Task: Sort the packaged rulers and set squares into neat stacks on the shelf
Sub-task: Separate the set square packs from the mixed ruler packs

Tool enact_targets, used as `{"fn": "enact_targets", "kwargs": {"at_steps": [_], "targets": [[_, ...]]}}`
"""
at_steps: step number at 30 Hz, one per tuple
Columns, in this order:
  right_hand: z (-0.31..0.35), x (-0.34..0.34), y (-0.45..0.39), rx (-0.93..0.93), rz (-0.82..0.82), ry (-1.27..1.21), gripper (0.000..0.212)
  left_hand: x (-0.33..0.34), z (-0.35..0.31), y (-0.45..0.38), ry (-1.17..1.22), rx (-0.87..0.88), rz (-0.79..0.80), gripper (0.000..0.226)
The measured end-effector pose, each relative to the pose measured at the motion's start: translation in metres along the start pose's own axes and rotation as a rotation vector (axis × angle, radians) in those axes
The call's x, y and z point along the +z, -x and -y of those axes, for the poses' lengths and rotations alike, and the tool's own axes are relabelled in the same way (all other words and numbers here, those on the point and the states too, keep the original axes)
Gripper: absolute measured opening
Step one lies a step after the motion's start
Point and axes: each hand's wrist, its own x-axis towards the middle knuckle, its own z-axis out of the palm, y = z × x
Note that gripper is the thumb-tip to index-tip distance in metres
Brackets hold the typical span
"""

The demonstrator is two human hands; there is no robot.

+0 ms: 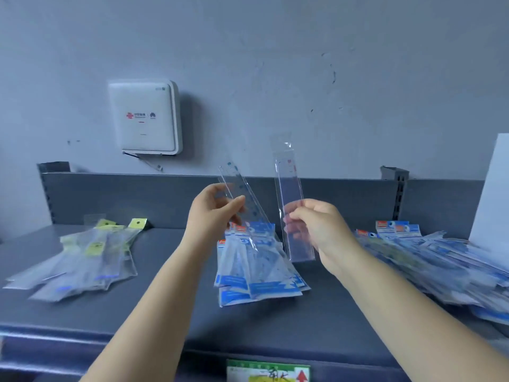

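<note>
Two clear plastic packs are up above the grey shelf [330, 304]: your left hand [212, 216] pinches a tilted ruler [242, 194], your right hand [322, 227] pinches a flat sleeve [292, 194].

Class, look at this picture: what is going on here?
A person is sorting packaged rulers on a grey shelf. The left hand holds one clear ruler; the right hand holds another. Below lie a yellow-tagged pile, a blue-labelled stack and a loose heap.
</note>
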Motion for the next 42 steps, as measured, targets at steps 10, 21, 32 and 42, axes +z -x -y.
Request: {"fn": "enact_targets", "kwargs": {"at_steps": [10, 21, 32, 42], "targets": [[-0.004, 0.192, -0.001, 0.071, 0.343, 0.061, 0.026, -0.208, 0.043, -0.028, -0.581, -0.064, -0.049, 0.037], [-0.007, 0.306, -0.032, -0.014, 0.318, 0.234, 0.052, -0.291, 0.075, -0.042, -1.101, -0.084, -0.138, 0.035], [0.013, 0.207, -0.019, -0.675, 0.120, 1.312, 0.026, -0.203, 0.045, -0.023, -1.370, 0.208, 0.024, 0.030], [-0.009, 0.009, 0.014, -0.591, 0.006, 1.603, 0.024, 0.004, 0.006, 0.023, -1.276, 0.456, 0.201, 0.028]]}}
